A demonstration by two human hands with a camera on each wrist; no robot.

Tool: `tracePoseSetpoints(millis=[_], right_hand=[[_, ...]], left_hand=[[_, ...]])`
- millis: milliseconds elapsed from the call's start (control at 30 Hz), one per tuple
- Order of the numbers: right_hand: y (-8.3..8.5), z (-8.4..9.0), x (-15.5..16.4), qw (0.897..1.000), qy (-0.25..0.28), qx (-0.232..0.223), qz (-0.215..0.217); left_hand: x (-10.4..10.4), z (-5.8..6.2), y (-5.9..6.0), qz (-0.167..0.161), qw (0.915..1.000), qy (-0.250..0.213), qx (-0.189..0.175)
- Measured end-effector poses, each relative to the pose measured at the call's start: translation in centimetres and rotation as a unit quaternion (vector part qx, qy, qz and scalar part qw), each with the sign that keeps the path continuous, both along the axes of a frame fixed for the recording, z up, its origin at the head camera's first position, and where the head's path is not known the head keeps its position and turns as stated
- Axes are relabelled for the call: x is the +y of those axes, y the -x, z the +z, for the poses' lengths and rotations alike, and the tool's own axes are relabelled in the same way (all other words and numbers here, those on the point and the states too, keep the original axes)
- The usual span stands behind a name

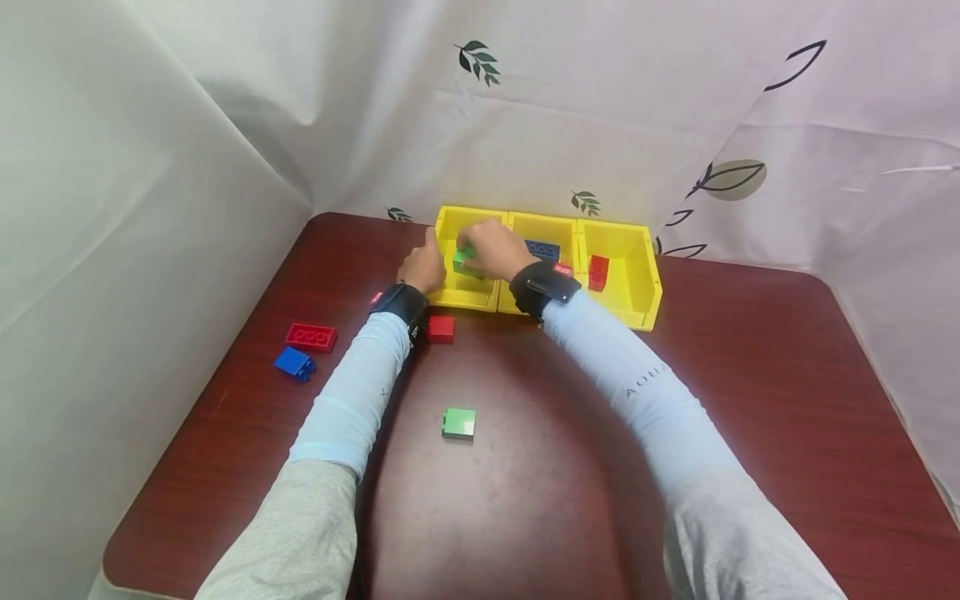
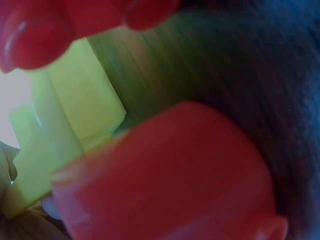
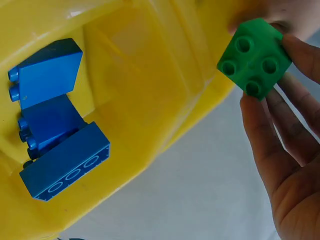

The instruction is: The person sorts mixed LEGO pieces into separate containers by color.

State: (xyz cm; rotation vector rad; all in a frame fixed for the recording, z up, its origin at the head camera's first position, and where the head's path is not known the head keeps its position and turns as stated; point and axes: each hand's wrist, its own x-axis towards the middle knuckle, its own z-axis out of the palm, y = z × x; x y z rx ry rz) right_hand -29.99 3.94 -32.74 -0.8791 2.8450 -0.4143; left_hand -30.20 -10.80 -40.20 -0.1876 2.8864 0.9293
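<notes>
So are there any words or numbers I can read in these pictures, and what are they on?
"AUUA": that is how the pale letters on the right sleeve seem to read; they are small, so the spelling is uncertain.
A faint mark on the left sleeve: too small to read.
The bricks and yellow bins show no words.

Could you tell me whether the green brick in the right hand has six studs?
No, the green brick pinched by the right hand shows four studs in the right wrist view.

Green brick (image 3: 255, 57) in right hand (image 3: 287, 150)
</notes>
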Motion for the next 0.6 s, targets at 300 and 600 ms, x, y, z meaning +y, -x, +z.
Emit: tracePoseSetpoints(millis=[300, 600], right_hand=[[1.7, -2.5, -2.0, 0.999, -0.042, 0.002, 0.012], [1.8, -4.8, -2.9, 0.994, -0.096, 0.047, 0.004]], left_hand=[[-0.4, -0.3, 0.3, -0.006, 1.0, 0.002, 0.0], [-0.2, -0.6, 0.6, 0.004, 0.9999, -0.008, -0.007]])
